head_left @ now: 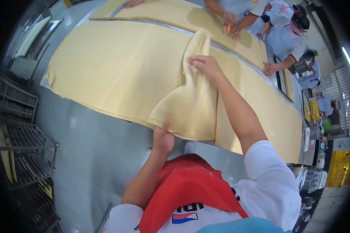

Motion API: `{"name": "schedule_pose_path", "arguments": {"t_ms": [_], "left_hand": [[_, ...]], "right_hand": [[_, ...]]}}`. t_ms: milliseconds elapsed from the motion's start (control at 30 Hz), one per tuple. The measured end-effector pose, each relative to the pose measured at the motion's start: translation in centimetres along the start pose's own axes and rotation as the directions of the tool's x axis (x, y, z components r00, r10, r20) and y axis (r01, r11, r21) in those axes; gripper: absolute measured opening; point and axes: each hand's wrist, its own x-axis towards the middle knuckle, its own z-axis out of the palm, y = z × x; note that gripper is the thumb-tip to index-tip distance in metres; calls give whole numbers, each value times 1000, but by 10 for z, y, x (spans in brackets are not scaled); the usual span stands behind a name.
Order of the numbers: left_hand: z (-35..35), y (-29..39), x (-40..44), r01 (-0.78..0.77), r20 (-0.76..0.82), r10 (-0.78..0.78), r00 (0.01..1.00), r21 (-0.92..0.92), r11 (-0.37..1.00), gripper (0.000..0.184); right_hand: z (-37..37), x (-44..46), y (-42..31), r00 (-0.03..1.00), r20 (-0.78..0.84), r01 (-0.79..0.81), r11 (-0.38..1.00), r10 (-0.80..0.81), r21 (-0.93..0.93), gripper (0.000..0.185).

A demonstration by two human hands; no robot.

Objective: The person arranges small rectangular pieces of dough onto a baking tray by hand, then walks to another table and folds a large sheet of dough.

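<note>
A large pale-yellow dough sheet [112,70] lies over the long table in front of me. Part of it is lifted and gathered into a folded dough flap [188,105], wide at the near edge and narrowing towards the far side. My left hand [163,140] grips the flap's near edge, thumb on top and the other fingers hidden beneath. Farther across the table, my right hand [207,66] is closed on the bunched upper part of the same flap. To the right of the flap, more flat dough [256,112] covers the table.
Across the table, a co-worker's hands [232,27] hold a small orange-handled tool over another dough strip [163,13]. Another co-worker's hand [271,68] rests near its right end. Metal racks [25,155] stand at left, a fan [313,179] at right.
</note>
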Motion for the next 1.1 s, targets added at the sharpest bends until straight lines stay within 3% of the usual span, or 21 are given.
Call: {"name": "schedule_pose_path", "arguments": {"t_ms": [33, 67, 133, 167, 233, 267, 333, 400, 433, 500, 567, 633, 700, 733, 800, 867, 933, 967, 1000, 1067, 1100], "left_hand": [[-2, -17, -1, -34, -68, 60, 996, 335, 942, 58], [3, -30, -4, -51, -72, 81, 994, 340, 939, 58], [11, -56, -11, 195, -285, -81, 955, 397, 897, 55], [12, -57, -10, 181, -302, -59, 951, 396, 900, 55], [12, -52, -7, 175, -362, -164, 918, -3, 985, 53], [18, -62, -12, 152, -390, -138, 911, 5, 988, 53], [29, -77, -24, 25, -340, -12, 940, 34, 999, 49], [30, -108, -30, 41, -407, -15, 913, 56, 998, 51], [32, -119, -29, 71, -430, -38, 902, 62, 996, 52], [48, -123, -29, 38, -368, -43, 929, -22, 999, 53], [37, -147, -35, 44, -150, -38, 988, 37, 998, 54], [38, -178, -28, 77, -108, -71, 992, 56, 995, 50], [80, -192, -18, -43, -417, 142, 898, 238, 970, 49], [91, -192, -9, -61, -488, 158, 858, 209, 976, 50], [103, -180, 2, -91, -514, 174, 840, 183, 979, 50], [116, -161, -2, -124, -538, 186, 822, 149, 981, 51], [136, -139, -13, -191, -348, 207, 914, 80, 978, 51], [151, -139, -23, -208, -348, 220, 911, 72, 975, 51], [166, -141, -38, -137, -330, 172, 928, 126, 982, 52], [176, -155, -61, -67, -272, 132, 953, 237, 969, 59], [181, -161, -68, 5, -241, 46, 969, 204, 979, 60]], "right_hand": [[-15, 5, 23, 989, -145, 4, 994, -20, -111, 42], [-29, 11, 53, 959, -279, -7, 976, -55, -217, 45], [-67, 23, 111, 932, -361, -150, 868, -37, -474, 53], [-88, 34, 144, 949, -314, -211, 789, 24, -577, 57], [-119, 49, 177, 955, -262, -286, 671, 140, -684, 65], [-132, 53, 184, 949, -248, -315, 649, 196, -693, 69], [-142, 88, 250, 948, -308, -191, 641, -75, -743, 72], [-154, 100, 244, 964, -247, -136, 607, -101, -783, 79], [-163, 97, 225, 968, -233, -126, 623, -93, -772, 79], [-177, 92, 180, 984, -125, -178, 642, 128, -746, 88], [-197, 127, 200, 993, 8, -82, 710, 122, -700, 87], [-199, 141, 206, 987, 133, 16, 766, 91, -642, 86], [-189, 134, 209, 988, 129, 148, 750, -83, -645, 75], [-189, 136, 206, 986, 137, 158, 752, -90, -640, 75], [-195, 138, 186, 980, 170, 192, 740, -106, -645, 65], [-235, 124, 169, 936, 177, 353, 820, -305, -451, 55], [-297, 79, 125, 951, 158, 309, 794, -266, -523, 47], [-323, 62, 119, 936, 164, 351, 865, -312, -359, 45], [-347, 53, 119, 921, 160, 381, 907, -355, -180, 44], [-397, 58, 139, 969, 198, 195, 945, -145, -263, 43], [-409, 59, 150, 968, 203, 201, 944, -150, -261, 43]]}}
